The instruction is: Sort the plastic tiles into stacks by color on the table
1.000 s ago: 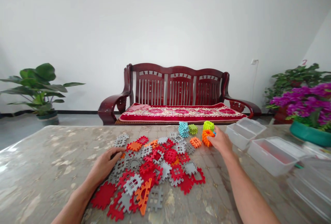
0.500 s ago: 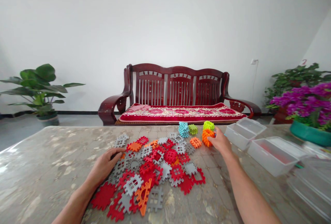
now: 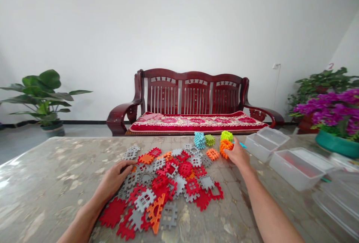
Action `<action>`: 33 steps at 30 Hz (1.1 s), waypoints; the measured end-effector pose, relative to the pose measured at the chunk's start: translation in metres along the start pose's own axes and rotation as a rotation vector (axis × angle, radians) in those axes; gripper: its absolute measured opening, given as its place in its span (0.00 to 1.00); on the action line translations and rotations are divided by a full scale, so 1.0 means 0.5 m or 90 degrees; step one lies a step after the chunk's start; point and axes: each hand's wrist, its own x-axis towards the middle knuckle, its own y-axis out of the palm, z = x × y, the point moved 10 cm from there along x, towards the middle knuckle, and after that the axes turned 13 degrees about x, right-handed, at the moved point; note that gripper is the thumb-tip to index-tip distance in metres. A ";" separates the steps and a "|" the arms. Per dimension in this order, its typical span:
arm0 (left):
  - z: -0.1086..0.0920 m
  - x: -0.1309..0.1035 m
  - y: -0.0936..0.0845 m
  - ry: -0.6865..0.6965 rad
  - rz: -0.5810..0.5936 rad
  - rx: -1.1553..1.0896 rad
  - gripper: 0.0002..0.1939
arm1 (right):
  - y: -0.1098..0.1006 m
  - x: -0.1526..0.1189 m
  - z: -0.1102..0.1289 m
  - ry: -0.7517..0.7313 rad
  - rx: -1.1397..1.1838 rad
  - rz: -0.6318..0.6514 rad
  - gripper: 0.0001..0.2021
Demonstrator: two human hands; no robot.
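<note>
The right hand (image 3: 239, 156), thumb and fingers parted, meets an orange stack's (image 3: 225, 148) right side; the left hand (image 3: 114, 175) curls loosely. More of a blue piece (image 3: 243, 145) shows than before.

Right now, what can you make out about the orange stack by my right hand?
The orange stack looks like plastic pieces with notched, toothed edges, piled roughly upright on the table. The right hand is at its right side, thumb against it, partly hiding it. A yellow-green stack is just behind; whether they touch, I can't tell.
</note>
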 end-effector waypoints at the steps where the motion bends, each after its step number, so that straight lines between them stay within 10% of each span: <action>1: 0.000 0.000 0.001 0.000 0.000 0.001 0.21 | 0.000 -0.002 0.001 0.001 -0.001 0.004 0.37; 10: -0.009 -0.001 -0.003 -0.001 -0.016 -0.013 0.20 | -0.081 -0.026 0.094 -0.110 0.042 -0.119 0.34; 16: -0.022 -0.003 -0.001 0.006 0.005 -0.034 0.20 | 0.146 -0.133 0.300 -0.308 0.273 0.262 0.20; 20: -0.025 -0.006 0.002 0.012 0.012 -0.047 0.18 | 0.266 -0.218 0.426 -0.431 0.158 0.347 0.19; 27: -0.029 -0.009 0.009 0.002 0.029 -0.073 0.17 | 0.337 -0.296 0.568 -0.533 0.072 0.394 0.19; 33: -0.045 -0.015 -0.002 0.007 0.030 -0.077 0.17 | 0.379 -0.338 0.597 -0.527 -0.012 0.454 0.19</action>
